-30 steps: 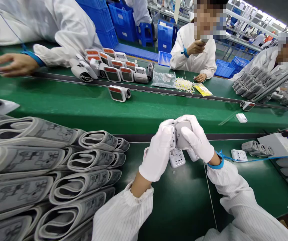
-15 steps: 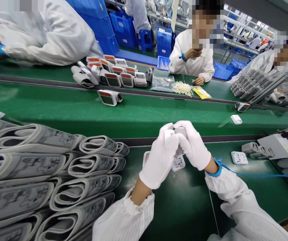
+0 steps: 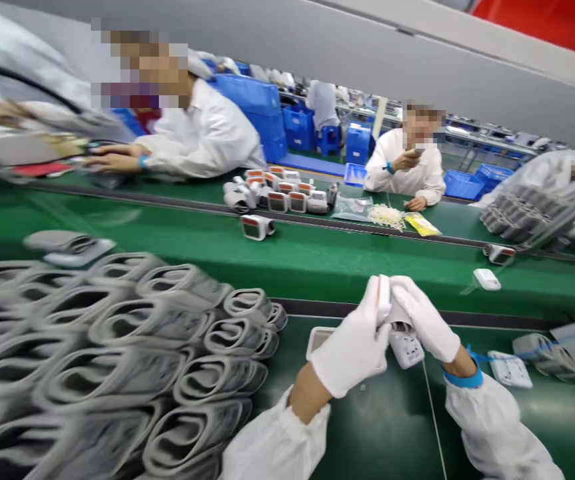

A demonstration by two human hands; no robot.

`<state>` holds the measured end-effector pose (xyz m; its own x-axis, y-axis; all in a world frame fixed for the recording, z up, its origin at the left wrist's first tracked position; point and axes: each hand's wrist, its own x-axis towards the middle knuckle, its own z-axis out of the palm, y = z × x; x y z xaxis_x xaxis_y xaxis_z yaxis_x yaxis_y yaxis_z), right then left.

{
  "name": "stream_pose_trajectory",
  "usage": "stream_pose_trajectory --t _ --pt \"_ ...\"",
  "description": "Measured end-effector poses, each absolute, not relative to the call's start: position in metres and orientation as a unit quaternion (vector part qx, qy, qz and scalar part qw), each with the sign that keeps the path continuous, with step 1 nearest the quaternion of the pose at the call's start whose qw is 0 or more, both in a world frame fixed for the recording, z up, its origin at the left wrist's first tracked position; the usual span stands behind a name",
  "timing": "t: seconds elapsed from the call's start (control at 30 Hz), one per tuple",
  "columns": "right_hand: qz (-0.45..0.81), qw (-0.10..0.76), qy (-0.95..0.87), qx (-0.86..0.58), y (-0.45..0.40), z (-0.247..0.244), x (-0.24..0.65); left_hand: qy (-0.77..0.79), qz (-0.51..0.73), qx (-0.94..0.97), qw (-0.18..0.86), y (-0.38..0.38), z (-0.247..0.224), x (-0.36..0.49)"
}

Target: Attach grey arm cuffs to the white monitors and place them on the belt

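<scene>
My gloved left hand (image 3: 350, 350) is closed around a small white-cased device (image 3: 384, 299), which looks like a wrist blood pressure monitor. Its edge shows a reddish strip. Fingers of my gloved right hand (image 3: 430, 323) grip the grey cuff (image 3: 398, 311) at that device, close against my left fingertips. Much of the cuff is hidden by the gloves. Just beneath, a white casing (image 3: 407, 351) with small openings lies on the green bench. Partly behind my left hand rests another white-framed unit (image 3: 317, 341) with a grey face.
Rolled grey cuffs (image 3: 117, 327) are stacked high at my left. A white casing (image 3: 510, 369) lies right of my right wrist, near more cuffs (image 3: 542, 350). One monitor (image 3: 256, 227) sits on the green belt (image 3: 317, 257). Co-workers (image 3: 407, 160) sit across. A blue wrist strap (image 3: 465, 377) circles my right wrist.
The view has tilted up and swung left, so more of the co-workers shows. Both hands remain together; the device's reddish-striped edge and the cuff between them are now easier to see.
</scene>
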<state>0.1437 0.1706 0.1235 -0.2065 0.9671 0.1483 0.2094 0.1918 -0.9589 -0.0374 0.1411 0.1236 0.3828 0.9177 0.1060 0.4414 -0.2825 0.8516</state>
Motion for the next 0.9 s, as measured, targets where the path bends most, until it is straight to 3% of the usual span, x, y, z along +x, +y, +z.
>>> stream_pose_trajectory --t 0.23,0.43,0.6,0.9 --pt "0.48 0.403 -0.617 -0.477 0.158 0.117 0.13 0.484 0.393 0.686 0.375 0.152 0.117 -0.028" --pt "0.541 0.321 -0.634 -0.45 0.163 0.128 0.148 0.461 0.507 0.524 0.506 0.16 0.116 -0.038" --pt "0.381 0.371 -0.706 -0.468 0.182 0.121 0.169 0.387 0.551 0.419 0.609 0.161 0.125 -0.035" --pt "0.383 0.389 -0.716 -0.434 0.174 0.101 0.158 0.356 0.505 0.516 0.593 0.169 0.113 -0.041"
